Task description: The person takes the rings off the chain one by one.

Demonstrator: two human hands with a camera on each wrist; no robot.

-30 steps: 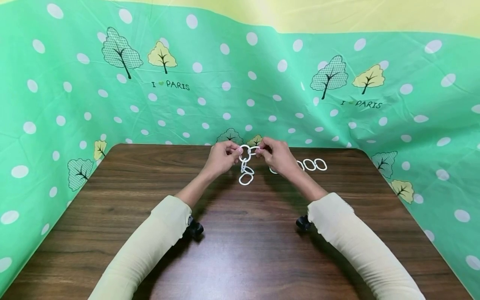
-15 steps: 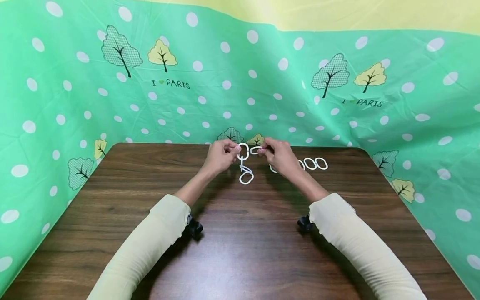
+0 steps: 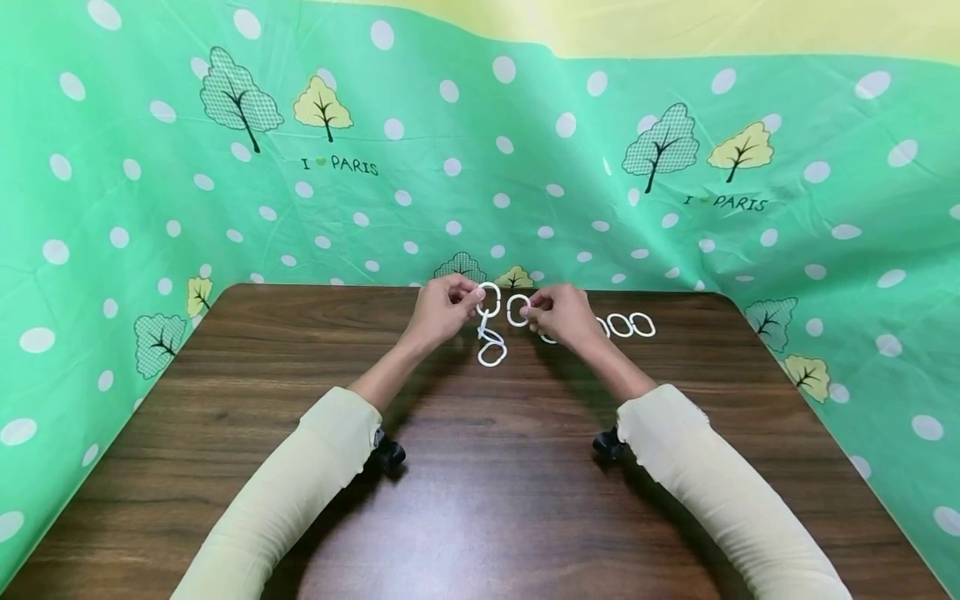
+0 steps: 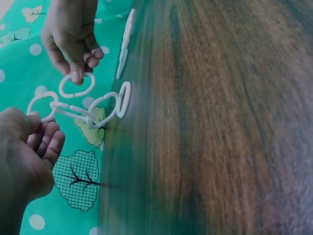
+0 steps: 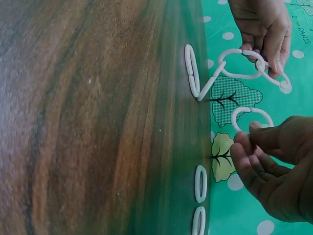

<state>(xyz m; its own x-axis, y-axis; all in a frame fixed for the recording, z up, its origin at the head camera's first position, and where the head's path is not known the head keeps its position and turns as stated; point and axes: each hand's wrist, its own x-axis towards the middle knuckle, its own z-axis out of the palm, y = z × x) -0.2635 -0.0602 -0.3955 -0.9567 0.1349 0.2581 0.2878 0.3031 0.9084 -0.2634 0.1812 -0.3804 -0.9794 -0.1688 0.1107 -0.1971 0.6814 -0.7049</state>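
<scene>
My left hand [image 3: 444, 312] pinches the top link of a short chain of white plastic links [image 4: 72, 115] between thumb and fingertips. The chain hangs from there, and its lowest link lies on the tabletop. A single white oval link [image 3: 509, 310] is pinched by its edge in my right hand [image 3: 561, 317]. It is held up to the right of the chain, with a visible gap between the two in the head view. In the left wrist view a small slit shows in the side of this loose link.
Several more white links [image 3: 652, 325] lie in a row on the brown wooden table [image 3: 480, 500], right of the chain, partly hidden behind my right hand. A green dotted cloth [image 3: 420, 200] with printed trees hangs behind the table's far edge.
The link in my right hand overlapped the chain's top link a second ago. It has moved right, away from it, and turned upright. My left hand has stayed nearly still.
</scene>
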